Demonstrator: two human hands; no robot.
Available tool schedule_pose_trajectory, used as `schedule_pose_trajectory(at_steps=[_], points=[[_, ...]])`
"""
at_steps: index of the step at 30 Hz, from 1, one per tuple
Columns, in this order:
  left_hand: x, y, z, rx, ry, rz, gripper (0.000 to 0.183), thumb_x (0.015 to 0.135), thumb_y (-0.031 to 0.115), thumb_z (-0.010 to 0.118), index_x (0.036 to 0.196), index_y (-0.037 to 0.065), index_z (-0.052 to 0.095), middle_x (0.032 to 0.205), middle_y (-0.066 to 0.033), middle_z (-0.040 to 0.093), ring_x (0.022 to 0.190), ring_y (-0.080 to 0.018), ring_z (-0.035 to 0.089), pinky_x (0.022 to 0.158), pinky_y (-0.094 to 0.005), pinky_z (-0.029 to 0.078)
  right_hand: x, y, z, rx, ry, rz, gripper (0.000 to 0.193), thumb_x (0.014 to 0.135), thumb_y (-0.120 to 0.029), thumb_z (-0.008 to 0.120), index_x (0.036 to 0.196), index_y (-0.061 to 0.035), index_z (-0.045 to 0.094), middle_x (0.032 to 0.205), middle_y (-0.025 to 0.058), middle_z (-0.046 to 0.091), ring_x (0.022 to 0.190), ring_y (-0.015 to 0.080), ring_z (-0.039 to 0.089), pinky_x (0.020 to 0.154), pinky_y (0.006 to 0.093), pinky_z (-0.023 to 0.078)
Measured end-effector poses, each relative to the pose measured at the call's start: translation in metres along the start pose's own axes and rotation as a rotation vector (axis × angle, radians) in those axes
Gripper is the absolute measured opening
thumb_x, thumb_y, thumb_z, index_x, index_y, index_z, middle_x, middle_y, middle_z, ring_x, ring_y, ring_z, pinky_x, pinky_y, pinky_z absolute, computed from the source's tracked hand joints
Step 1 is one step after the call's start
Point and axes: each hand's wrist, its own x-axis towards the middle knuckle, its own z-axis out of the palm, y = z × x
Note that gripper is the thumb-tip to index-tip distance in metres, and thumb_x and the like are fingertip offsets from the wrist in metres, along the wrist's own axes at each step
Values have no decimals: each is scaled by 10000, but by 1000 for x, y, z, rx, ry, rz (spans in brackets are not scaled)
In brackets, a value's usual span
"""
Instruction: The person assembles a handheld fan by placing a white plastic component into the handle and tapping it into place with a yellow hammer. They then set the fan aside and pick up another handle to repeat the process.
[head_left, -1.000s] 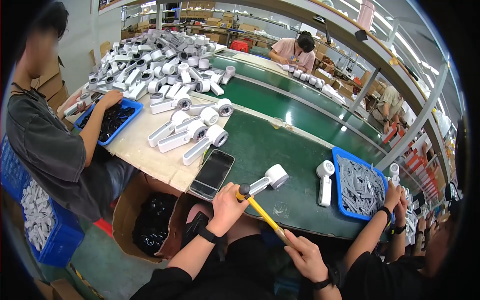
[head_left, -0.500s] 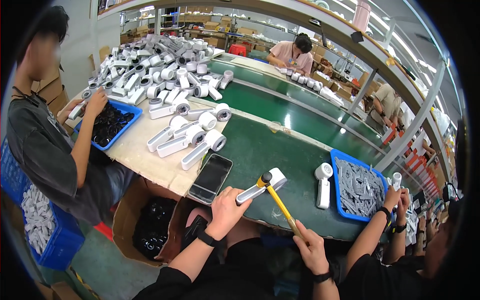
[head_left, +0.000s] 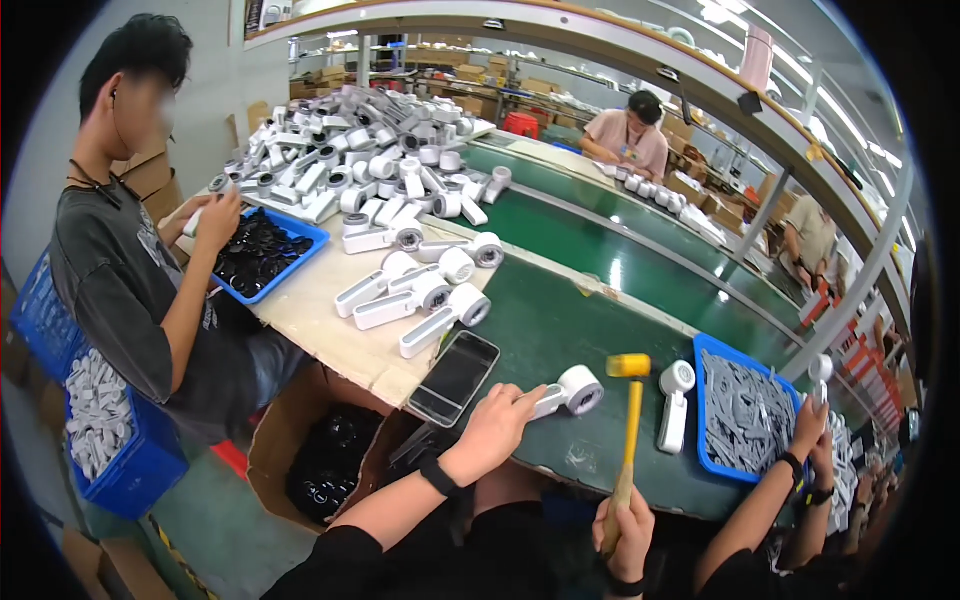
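Observation:
My left hand point(head_left: 497, 428) grips the handle of a white handheld fan body point(head_left: 579, 389), its round head lying to the right on the green bench. In my right hand point(head_left: 625, 530) is a small mallet point(head_left: 628, 366) with a yellow head. Its yellow shaft points upward, and the head is off the fan, to its right. Another white fan body point(head_left: 675, 405) lies farther right, apart from both hands. A dark smartphone point(head_left: 455, 378) rests just beyond my left hand.
A blue tray point(head_left: 705, 440) of grey strips sits at the right, beside a co-worker's hands point(head_left: 815, 440). Several fan bodies point(head_left: 405, 300) lie on the beige board, with a large heap behind. At the left, a co-worker sits by a blue tray point(head_left: 312, 240) of black parts.
The mallet has lifted off the fan handle and swung right and upright. The fan has turned, with its round head now facing me more. The whole view has shifted slightly.

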Motion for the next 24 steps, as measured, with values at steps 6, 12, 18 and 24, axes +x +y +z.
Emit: schedule_pose_trajectory(at_steps=[6, 12, 18, 24], points=[[-10, -13, -76, -48, 173, -112, 399, 907, 13, 625, 1296, 94, 658, 1041, -147, 635, 996, -306, 593, 871, -378, 485, -11, 21, 7, 207, -24, 21, 366, 955, -113, 633, 1259, -36, 445, 1034, 106, 566, 642, 159, 573, 485, 239, 465], [-10, -165, -182, 676, 504, -120, 409, 863, -41, 607, 1247, 82, 671, 999, -155, 645, 935, -343, 601, 871, -415, 474, -9, 21, -19, 277, 245, 87, 444, 1006, -148, 492, 1419, 3, 427, 888, 120, 588, 486, 164, 523, 396, 273, 429], [-8, -274, -224, 865, 343, -397, 424, 883, 38, 627, 1306, 68, 623, 1086, -187, 624, 1045, -363, 571, 923, -443, 466, -28, 10, -58, -19, 332, 28, 565, 972, -65, 559, 1504, -8, 377, 920, 105, 594, 521, 125, 547, 424, 235, 429], [11, -219, -184, 991, 231, -562, 526, 826, 64, 717, 1335, 42, 586, 1264, -248, 585, 1212, -410, 525, 1025, -480, 431, -27, -8, -68, -180, 480, -10, 559, 958, -42, 567, 1487, 18, 395, 872, 44, 590, 557, 66, 530, 465, 216, 429]])
